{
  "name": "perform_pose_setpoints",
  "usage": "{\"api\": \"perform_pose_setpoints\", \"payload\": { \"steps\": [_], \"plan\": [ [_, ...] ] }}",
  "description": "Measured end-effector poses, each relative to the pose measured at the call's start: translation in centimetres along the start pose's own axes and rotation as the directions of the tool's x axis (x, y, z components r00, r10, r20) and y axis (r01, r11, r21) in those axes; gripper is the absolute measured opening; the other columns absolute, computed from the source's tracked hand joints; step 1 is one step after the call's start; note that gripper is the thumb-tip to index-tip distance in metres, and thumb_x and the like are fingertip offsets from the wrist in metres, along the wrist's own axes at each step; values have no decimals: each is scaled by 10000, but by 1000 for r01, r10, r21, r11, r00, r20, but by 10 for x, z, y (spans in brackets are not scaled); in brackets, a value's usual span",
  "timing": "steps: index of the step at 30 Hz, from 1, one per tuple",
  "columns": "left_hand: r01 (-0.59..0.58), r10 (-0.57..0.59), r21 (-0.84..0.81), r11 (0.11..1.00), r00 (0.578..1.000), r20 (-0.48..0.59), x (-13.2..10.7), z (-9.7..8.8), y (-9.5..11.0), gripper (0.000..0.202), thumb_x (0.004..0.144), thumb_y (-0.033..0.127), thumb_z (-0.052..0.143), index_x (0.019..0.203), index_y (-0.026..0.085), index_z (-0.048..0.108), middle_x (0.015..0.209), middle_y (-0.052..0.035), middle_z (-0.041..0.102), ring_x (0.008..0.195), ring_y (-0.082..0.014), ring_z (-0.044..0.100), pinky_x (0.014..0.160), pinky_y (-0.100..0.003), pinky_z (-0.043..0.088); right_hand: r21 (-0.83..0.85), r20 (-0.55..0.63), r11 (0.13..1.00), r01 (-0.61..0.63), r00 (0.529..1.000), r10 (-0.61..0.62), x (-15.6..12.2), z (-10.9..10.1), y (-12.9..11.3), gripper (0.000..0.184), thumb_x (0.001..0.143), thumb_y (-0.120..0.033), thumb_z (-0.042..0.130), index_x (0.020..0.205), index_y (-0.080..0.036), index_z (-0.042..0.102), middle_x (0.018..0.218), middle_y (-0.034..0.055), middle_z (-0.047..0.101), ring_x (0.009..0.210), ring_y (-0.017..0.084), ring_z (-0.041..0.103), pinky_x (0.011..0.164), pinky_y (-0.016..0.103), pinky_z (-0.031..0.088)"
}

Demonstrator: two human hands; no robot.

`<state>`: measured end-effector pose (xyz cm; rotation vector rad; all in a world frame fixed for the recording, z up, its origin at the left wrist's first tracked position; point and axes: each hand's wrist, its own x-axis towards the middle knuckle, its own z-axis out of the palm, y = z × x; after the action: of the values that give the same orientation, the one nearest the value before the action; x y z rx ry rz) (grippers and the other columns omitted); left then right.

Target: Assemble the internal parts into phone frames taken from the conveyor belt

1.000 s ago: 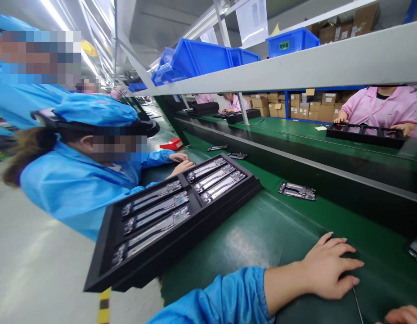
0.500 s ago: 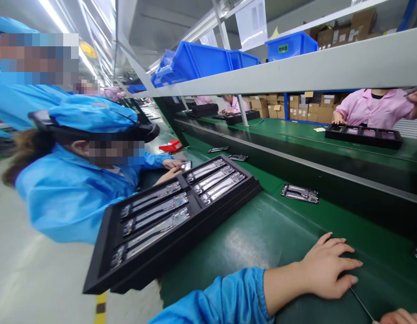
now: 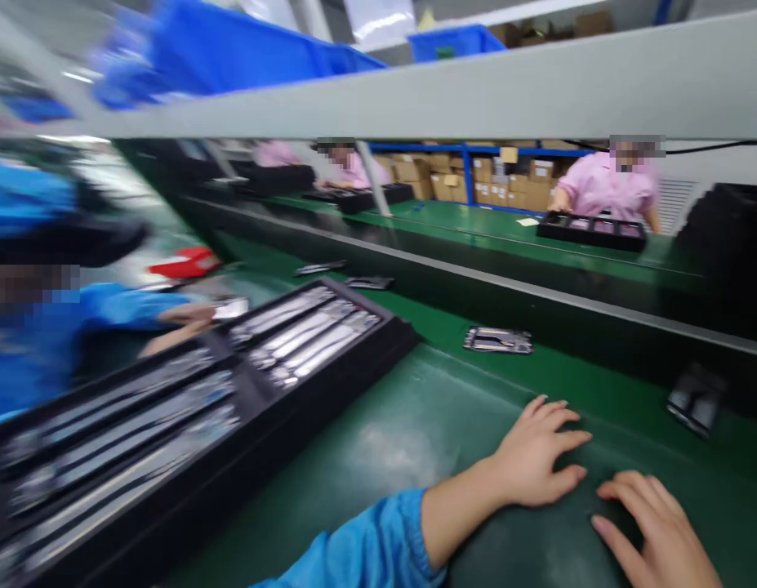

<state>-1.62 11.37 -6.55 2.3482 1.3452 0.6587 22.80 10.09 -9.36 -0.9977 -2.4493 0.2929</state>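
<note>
My left hand (image 3: 541, 457) rests on the green work mat (image 3: 390, 441), palm down, with its fingers spread and nothing in them. To its right, my right hand (image 3: 653, 527) hovers over or lies on the mat; its fingers are a little curled, the thumb stands apart, and no object shows between them. A small dark spot lies on the mat between the two hands, too small to name. Beyond my left hand, an opened phone body (image 3: 498, 339) lies on the green strip. Another dark phone part (image 3: 696, 400), blurred, lies behind my right hand.
A black tray (image 3: 329, 416) holding several phone bodies fills the left. A co-worker's hands (image 3: 185, 322) hold a part beyond it, near a red object (image 3: 185, 263). A grey beam (image 3: 415, 98) runs overhead with blue bins (image 3: 243, 49) above. People in pink work opposite.
The view has turned to the right, so the tray and co-worker sit further left. My right hand is now more fully in view, and the thin rod seen between my hands no longer shows.
</note>
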Motion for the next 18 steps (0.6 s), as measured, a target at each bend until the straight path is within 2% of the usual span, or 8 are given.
{"api": "perform_pose_setpoints", "payload": {
  "steps": [1,3,6,9,13,15,18],
  "plan": [
    [15,-15,-3,1000,1000,-4,1,-1,0,496,890,461,644,1359,308,595,1430,-65,556,1426,-309,413,1237,-572,190,-1,46,999,-36,998,36,4,-5,-9,173,964,-391,633,1084,-268,652,1064,79,658,957,270,628,813,374,510],
    [29,-29,5,1000,1000,-5,4,-4,-1,474,886,394,662,1352,320,606,1432,-53,555,1419,-308,420,1237,-568,209,17,142,993,-113,984,109,12,-12,-25,41,987,-283,599,988,-255,628,1023,68,634,935,263,592,812,385,471],
    [11,-11,31,999,1000,12,8,-6,-4,463,894,347,657,1353,327,607,1429,-44,555,1402,-299,438,1230,-568,246,37,182,981,-191,966,181,22,-18,-38,94,993,-181,569,915,-234,577,957,38,607,909,244,546,807,379,413],
    [12,-14,65,998,1000,25,7,-5,-4,446,928,356,617,1373,327,591,1451,-47,536,1406,-292,432,1223,-584,249,-16,163,987,-161,973,161,24,-21,-41,96,1000,-166,555,920,-219,553,950,31,591,896,239,515,806,387,371],
    [26,-26,55,998,1000,5,3,-1,-6,415,939,376,612,1351,331,609,1431,-36,560,1394,-269,452,1227,-551,258,-203,161,977,-59,983,93,23,-20,-41,99,942,-188,637,889,-197,553,940,62,585,870,263,501,778,402,347],
    [54,-51,52,997,998,-43,6,-3,-17,394,942,405,609,1332,345,624,1397,-21,594,1360,-241,492,1222,-490,290,-210,167,977,-34,983,70,26,-16,-44,117,907,-200,680,911,-197,563,942,65,589,864,270,507,778,408,352],
    [153,-137,116,981,981,-139,15,-22,-52,413,944,453,590,1336,329,624,1389,-29,605,1342,-238,506,1206,-439,306,-103,197,994,-36,979,56,33,-10,-52,92,919,-142,620,939,-210,561,952,47,600,885,261,526,785,400,369]
  ]
}}
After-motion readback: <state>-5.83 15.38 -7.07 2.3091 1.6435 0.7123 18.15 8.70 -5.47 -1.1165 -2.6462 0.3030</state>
